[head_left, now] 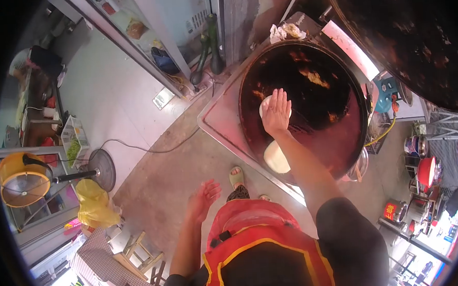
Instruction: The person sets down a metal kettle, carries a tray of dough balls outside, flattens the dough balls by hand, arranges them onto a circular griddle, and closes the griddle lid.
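Note:
My right hand (276,112) lies with its fingers stretched out flat over a pale round piece of dough (262,110), whose edges show on both sides of the hand. The dough is on a large, dark round griddle (310,107). Nearer to me, a second pale dough round (277,157) lies by the griddle's near left edge, partly hidden under my right forearm. My left hand (204,200) hangs above the floor beside my red apron (253,214), away from the griddle. Its fingers are loosely extended, slightly bent, with nothing in them.
A big dark lid (404,35) stands raised at the upper right. Crumpled white paper (287,33) sits at the griddle's back rim. Dark green gourds (211,50) lean by the door frame. A black cable (157,151) crosses the floor. A yellow bag (94,204) is at left.

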`<state>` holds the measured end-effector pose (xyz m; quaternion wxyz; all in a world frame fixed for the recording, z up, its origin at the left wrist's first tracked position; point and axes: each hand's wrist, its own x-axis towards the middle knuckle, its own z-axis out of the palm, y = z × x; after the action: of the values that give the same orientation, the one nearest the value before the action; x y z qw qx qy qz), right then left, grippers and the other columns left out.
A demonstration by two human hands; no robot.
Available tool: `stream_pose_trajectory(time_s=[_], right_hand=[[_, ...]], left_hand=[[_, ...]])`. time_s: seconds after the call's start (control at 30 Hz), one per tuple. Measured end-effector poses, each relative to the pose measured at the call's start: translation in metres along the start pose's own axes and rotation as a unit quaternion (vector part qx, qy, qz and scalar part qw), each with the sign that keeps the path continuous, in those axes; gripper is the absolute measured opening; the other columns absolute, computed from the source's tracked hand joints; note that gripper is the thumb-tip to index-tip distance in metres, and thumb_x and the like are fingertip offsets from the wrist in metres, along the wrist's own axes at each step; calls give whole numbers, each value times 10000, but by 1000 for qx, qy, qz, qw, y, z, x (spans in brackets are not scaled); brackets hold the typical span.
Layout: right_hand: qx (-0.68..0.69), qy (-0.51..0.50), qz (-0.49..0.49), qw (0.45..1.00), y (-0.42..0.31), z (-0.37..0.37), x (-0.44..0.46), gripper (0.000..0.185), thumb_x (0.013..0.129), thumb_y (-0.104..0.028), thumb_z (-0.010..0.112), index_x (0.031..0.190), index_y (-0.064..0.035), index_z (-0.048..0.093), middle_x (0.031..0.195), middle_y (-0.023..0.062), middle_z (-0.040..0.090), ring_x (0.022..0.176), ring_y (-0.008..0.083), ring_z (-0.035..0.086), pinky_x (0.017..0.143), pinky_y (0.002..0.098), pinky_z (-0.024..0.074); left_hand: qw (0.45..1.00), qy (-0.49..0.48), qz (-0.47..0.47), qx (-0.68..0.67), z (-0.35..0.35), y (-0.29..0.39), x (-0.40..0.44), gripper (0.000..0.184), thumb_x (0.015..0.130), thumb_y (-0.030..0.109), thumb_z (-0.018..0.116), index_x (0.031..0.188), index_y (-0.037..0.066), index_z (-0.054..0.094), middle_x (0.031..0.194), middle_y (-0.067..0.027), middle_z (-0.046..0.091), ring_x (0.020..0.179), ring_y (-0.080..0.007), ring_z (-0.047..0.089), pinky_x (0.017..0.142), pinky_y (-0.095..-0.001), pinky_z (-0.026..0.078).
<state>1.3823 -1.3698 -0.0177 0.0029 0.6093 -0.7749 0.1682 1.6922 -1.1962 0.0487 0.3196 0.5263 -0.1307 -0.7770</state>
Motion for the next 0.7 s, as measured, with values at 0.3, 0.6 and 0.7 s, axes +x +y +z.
stream_pose_trajectory(time_s=[0.3, 0.6, 0.7], right_hand=[[35, -12, -151, 988, 2, -32, -18, 601, 911, -325, 434, 1387, -1, 260, 1438, 182, 259, 1355, 306, 207, 1096, 473, 138], [25, -31, -169, 985, 20, -39, -18, 585, 929, -330, 381, 1402, -18, 235, 1450, 170, 238, 1357, 315, 200, 1095, 479, 144], [26, -44, -159, 986, 29, -15, -19, 584, 926, -297, 396, 1416, -42, 209, 1461, 175, 206, 1361, 325, 181, 1097, 482, 132]], left_hand=[[999, -39, 24, -4, 0, 18, 11, 416, 967, 326, 377, 1239, 19, 442, 1164, -131, 557, 1030, -206, 553, 897, -337, 444], [998, -56, 32, -5, 7, 14, 11, 434, 959, 338, 397, 1253, 21, 437, 1171, -132, 554, 1038, -206, 551, 900, -336, 439], [999, -30, 39, -18, 9, 6, -3, 436, 960, 340, 401, 1254, 19, 438, 1179, -134, 551, 1042, -205, 549, 901, -335, 440]])
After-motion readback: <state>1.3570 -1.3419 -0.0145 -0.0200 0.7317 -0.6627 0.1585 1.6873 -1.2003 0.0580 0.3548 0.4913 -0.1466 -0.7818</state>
